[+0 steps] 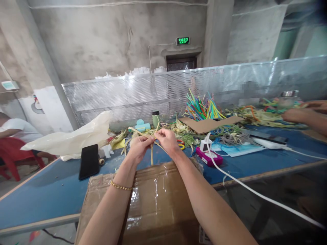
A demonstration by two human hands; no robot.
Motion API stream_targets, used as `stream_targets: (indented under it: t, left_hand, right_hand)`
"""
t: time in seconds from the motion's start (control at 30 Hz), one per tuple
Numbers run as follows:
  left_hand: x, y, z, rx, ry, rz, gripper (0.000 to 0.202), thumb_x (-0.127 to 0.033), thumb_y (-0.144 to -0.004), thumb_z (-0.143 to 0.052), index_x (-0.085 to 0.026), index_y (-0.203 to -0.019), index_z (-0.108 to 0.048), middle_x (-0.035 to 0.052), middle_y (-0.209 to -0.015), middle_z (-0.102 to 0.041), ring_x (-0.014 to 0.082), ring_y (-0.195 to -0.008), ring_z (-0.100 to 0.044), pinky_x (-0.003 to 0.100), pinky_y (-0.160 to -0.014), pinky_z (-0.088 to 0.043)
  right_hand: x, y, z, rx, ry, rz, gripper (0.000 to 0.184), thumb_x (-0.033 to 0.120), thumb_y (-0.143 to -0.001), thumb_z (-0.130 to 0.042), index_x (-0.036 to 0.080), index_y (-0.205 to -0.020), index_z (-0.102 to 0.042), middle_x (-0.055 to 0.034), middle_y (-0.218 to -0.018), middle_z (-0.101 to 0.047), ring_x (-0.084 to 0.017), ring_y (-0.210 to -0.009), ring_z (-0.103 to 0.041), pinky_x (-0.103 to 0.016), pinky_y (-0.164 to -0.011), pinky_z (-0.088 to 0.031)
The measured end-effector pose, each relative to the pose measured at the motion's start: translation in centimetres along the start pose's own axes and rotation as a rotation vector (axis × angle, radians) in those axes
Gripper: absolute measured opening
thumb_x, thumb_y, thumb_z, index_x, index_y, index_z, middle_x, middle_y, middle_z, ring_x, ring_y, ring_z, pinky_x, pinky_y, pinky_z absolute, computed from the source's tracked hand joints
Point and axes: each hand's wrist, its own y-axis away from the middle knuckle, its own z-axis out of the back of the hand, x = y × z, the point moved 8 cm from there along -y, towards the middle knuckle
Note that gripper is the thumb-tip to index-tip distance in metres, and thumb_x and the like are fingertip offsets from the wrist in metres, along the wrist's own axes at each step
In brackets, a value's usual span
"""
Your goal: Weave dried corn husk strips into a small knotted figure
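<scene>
Both my hands meet above the table's near edge, with pale yellow-green husk-like strips [152, 154] between them. Several strip ends stick out upward, to the left and downward from where the fingers come together. My left hand [140, 146], below a beaded gold bracelet [120, 185], pinches the strips from the left. From the right, my right hand [166, 139] pinches them with thumb and forefinger. The exact crossing of the strips is partly hidden by my fingertips. Beneath my forearms lies a taped brown cardboard sheet [153, 200].
Across the blue table [51, 194] lie a black phone [89, 161], a purple power strip [208, 157] with a white cable, loose husks, cardboard [208, 125] and bright pipe-like stems [203, 107]. A green bottle [155, 119] stands behind my hands. Another person's hands [298, 115] work at the right.
</scene>
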Motion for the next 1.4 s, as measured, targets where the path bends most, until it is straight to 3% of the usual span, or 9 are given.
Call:
stream_targets:
  t: [0.07,0.17,0.23,0.33,0.5,0.7,0.93,1.4]
  left_hand:
    - [0.1,0.0,0.6,-0.034,-0.141,0.001,0.032,-0.039,-0.059,-0.087,-0.015,-0.051,-0.068,0.0014,-0.051,-0.057,0.0107,-0.051,-0.043,0.028,-0.054,-0.031]
    - [-0.2,0.0,1.2,-0.076,-0.385,-0.050,0.035,-0.035,-0.061,-0.086,-0.016,-0.046,-0.062,-0.0012,-0.046,-0.050,0.0099,-0.049,-0.038,0.028,-0.051,-0.025]
    - [-0.2,0.0,0.7,-0.033,-0.452,-0.077,0.032,-0.031,-0.061,-0.085,-0.016,-0.046,-0.062,-0.0023,-0.046,-0.048,0.0098,-0.049,-0.036,0.027,-0.051,-0.023]
    - [-0.1,0.0,0.0,0.031,-0.455,-0.081,0.026,-0.026,-0.061,-0.083,-0.015,-0.048,-0.063,-0.0033,-0.046,-0.046,0.0099,-0.049,-0.034,0.027,-0.051,-0.022]
    - [-0.1,0.2,-0.7,0.099,-0.441,-0.038,0.021,-0.031,-0.060,-0.084,-0.014,-0.058,-0.071,-0.0020,-0.051,-0.052,0.0116,-0.053,-0.039,0.026,-0.054,-0.028]
    - [-1.0,0.6,-0.8,0.108,-0.401,-0.047,0.021,-0.035,-0.065,-0.080,-0.016,-0.059,-0.074,0.0011,-0.054,-0.057,0.0132,-0.057,-0.043,0.028,-0.058,-0.030]
    - [0.0,0.5,-0.4,0.094,-0.271,0.057,0.014,-0.029,-0.058,-0.080,-0.016,-0.060,-0.077,0.0053,-0.059,-0.064,0.0138,-0.059,-0.045,0.029,-0.059,-0.030]
    - [0.5,0.6,-1.1,0.152,-0.189,0.069,0.021,-0.030,-0.057,-0.085,-0.013,-0.055,-0.073,0.0044,-0.055,-0.061,0.0128,-0.057,-0.044,0.029,-0.060,-0.030]
  right_hand:
    - [0.3,-0.2,0.4,0.018,0.114,0.033,0.020,0.034,-0.079,-0.062,0.018,-0.067,-0.062,-0.0017,-0.065,-0.065,-0.016,-0.062,-0.057,-0.027,-0.062,-0.043]
    - [1.9,-0.2,1.6,-0.078,0.385,0.194,0.025,0.032,-0.088,-0.061,0.018,-0.070,-0.067,-0.0038,-0.068,-0.065,-0.016,-0.064,-0.056,-0.029,-0.066,-0.041]
    - [3.0,0.1,0.8,0.003,0.465,0.335,0.020,0.029,-0.090,-0.063,0.019,-0.076,-0.073,-0.0056,-0.078,-0.067,-0.017,-0.071,-0.058,-0.030,-0.070,-0.042]
    - [3.3,0.6,-0.9,0.156,0.514,0.413,0.005,0.022,-0.082,-0.074,0.022,-0.084,-0.079,-0.0051,-0.083,-0.067,-0.018,-0.080,-0.060,-0.030,-0.074,-0.043]
    - [2.3,0.3,-0.9,0.156,0.415,0.317,0.008,0.015,-0.080,-0.071,0.020,-0.076,-0.075,-0.0031,-0.078,-0.071,-0.016,-0.071,-0.061,-0.028,-0.069,-0.043]
    - [1.5,-0.4,-0.1,0.142,0.178,0.189,0.010,0.022,-0.081,-0.066,0.016,-0.074,-0.068,-0.0032,-0.071,-0.071,-0.015,-0.064,-0.061,-0.027,-0.063,-0.044]
    - [1.7,-0.1,-0.6,0.160,0.077,0.176,0.011,0.026,-0.077,-0.065,0.018,-0.071,-0.066,-0.0020,-0.069,-0.069,-0.014,-0.063,-0.058,-0.026,-0.061,-0.045]
    - [2.3,0.5,-1.0,0.083,0.072,0.219,0.011,0.026,-0.078,-0.063,0.018,-0.070,-0.066,-0.0027,-0.069,-0.069,-0.017,-0.066,-0.061,-0.028,-0.065,-0.047]
